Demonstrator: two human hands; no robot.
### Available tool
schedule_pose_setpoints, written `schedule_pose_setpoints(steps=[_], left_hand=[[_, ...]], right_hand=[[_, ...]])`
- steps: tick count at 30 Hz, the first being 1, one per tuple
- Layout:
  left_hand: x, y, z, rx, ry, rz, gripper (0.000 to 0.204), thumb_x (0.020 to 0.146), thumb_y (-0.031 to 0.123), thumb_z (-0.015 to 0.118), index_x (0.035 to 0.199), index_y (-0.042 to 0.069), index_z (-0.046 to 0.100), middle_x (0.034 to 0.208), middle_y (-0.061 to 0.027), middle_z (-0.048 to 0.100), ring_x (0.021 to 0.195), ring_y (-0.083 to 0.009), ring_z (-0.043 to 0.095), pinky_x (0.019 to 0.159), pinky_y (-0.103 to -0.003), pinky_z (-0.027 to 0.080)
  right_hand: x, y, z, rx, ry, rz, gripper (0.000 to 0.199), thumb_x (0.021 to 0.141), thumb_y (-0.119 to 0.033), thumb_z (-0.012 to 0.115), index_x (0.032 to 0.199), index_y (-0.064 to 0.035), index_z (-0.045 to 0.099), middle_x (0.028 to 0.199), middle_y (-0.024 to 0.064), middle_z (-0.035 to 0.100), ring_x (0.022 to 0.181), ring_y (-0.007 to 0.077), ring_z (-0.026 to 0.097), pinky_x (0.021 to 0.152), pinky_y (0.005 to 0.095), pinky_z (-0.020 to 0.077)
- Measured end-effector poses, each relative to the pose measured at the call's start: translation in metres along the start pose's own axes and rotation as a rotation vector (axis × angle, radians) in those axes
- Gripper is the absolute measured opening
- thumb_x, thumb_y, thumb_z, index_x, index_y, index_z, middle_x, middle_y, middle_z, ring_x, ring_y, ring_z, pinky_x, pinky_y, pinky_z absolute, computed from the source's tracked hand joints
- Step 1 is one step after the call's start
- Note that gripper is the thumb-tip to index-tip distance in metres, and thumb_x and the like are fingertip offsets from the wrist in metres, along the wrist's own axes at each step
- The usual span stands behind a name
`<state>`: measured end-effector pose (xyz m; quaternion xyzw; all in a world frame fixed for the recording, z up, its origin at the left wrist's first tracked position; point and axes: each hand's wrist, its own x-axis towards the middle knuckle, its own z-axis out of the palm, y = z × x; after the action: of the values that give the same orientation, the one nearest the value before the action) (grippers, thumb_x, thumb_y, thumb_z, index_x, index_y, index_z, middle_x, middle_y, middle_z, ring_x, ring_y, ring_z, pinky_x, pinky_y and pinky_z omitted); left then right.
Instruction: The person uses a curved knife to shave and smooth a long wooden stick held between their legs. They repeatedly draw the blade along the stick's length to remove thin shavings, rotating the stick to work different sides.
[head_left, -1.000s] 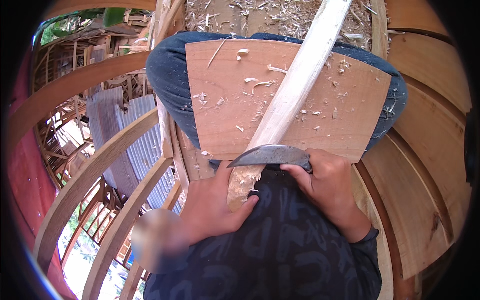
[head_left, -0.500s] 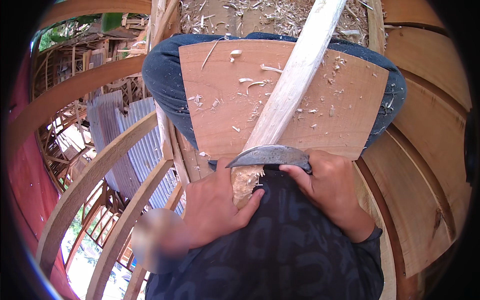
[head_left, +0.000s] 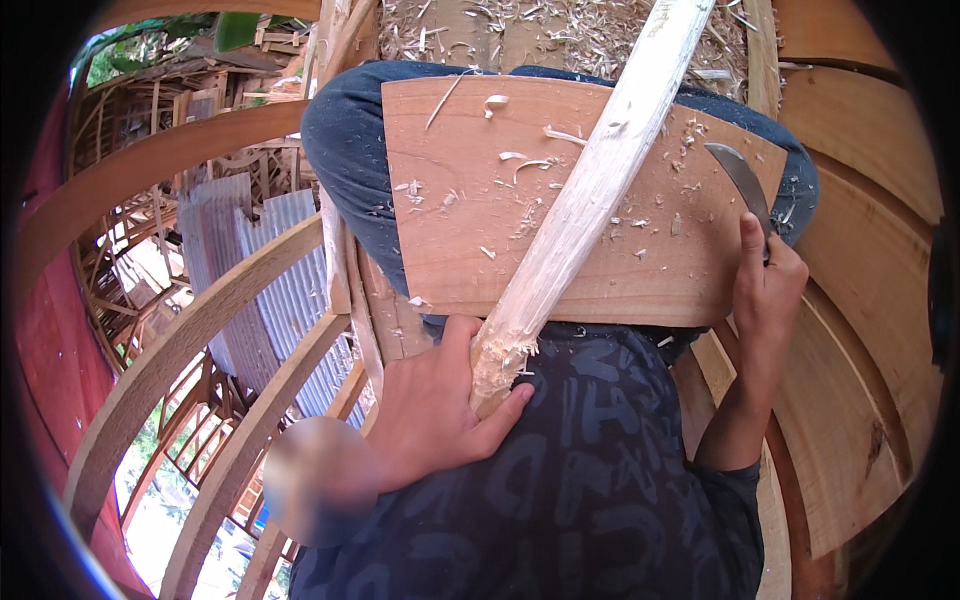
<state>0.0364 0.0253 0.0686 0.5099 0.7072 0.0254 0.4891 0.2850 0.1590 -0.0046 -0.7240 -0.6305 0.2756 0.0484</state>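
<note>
My left hand [head_left: 432, 405] is wrapped round the near end of a long pale wooden stick [head_left: 590, 185], its thumb along one side. That end is rough and splintered. The stick slants up and to the right across a flat wooden board [head_left: 450, 250] lying over my lap. Away to the right, my right hand [head_left: 772, 275] grips a knife [head_left: 742, 180] with a curved grey blade; the fist hides most of the handle. The blade points up and left above the board's right part, apart from the stick.
Curled wood shavings [head_left: 520, 165] lie scattered on the board, with more shavings [head_left: 560, 40] on the floor beyond my knees. Curved wooden rails [head_left: 240, 280] run along the left, with corrugated metal sheets [head_left: 290, 290] below them. Wide planks [head_left: 860, 290] form the right side.
The knife has left the stick's near end; my right hand has carried it up and to the right. My left hand keeps its hold on the stick.
</note>
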Motion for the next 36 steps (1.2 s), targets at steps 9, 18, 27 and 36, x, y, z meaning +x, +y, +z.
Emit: schedule_pose_setpoints(steps=[9, 18, 27, 36], left_hand=[[0.005, 0.004, 0.0, -0.007, 0.008, 0.044, 0.057, 0.079, 0.039, 0.065, 0.112, -0.001, 0.041, 0.069, -0.0221, 0.061, 0.066, -0.0407, 0.062, 0.057, -0.046, 0.047], [0.004, 0.004, 0.002, -0.086, -0.029, 0.001, 0.057, 0.079, 0.039, 0.066, 0.113, 0.0, 0.041, 0.07, -0.0221, 0.061, 0.067, -0.0419, 0.062, 0.059, -0.047, 0.046], [0.008, 0.004, 0.001, -0.121, -0.041, 0.015, 0.057, 0.078, 0.037, 0.066, 0.113, 0.0, 0.041, 0.072, -0.0222, 0.061, 0.068, -0.0428, 0.061, 0.06, -0.047, 0.047], [0.007, 0.004, 0.002, -0.17, -0.052, -0.013, 0.055, 0.079, 0.036, 0.066, 0.113, 0.0, 0.042, 0.074, -0.022, 0.062, 0.07, -0.0427, 0.062, 0.062, -0.047, 0.047]], right_hand=[[-0.064, -0.04, 0.02, 0.08, -0.356, -0.473, 0.051, 0.073, -0.045, 0.073, 0.057, -0.0013, 0.051, 0.055, 0.0158, 0.053, 0.05, 0.0342, 0.055, 0.046, 0.0398, 0.0427], [-0.009, -0.007, 0.011, -0.053, -0.008, -0.061, 0.056, 0.082, -0.045, 0.064, 0.06, 0.0047, 0.052, 0.052, 0.0205, 0.049, 0.048, 0.0373, 0.051, 0.046, 0.0399, 0.0387], [-0.056, -0.038, 0.012, 0.088, -0.344, -0.438, 0.05, 0.074, -0.045, 0.072, 0.057, -0.0013, 0.054, 0.053, 0.0172, 0.053, 0.05, 0.0354, 0.056, 0.046, 0.0405, 0.0426], [-0.034, -0.032, 0.017, -0.024, -0.165, -0.441, 0.054, 0.069, -0.051, 0.072, 0.055, -0.0034, 0.05, 0.049, 0.0154, 0.049, 0.046, 0.0332, 0.053, 0.044, 0.0398, 0.0398]])
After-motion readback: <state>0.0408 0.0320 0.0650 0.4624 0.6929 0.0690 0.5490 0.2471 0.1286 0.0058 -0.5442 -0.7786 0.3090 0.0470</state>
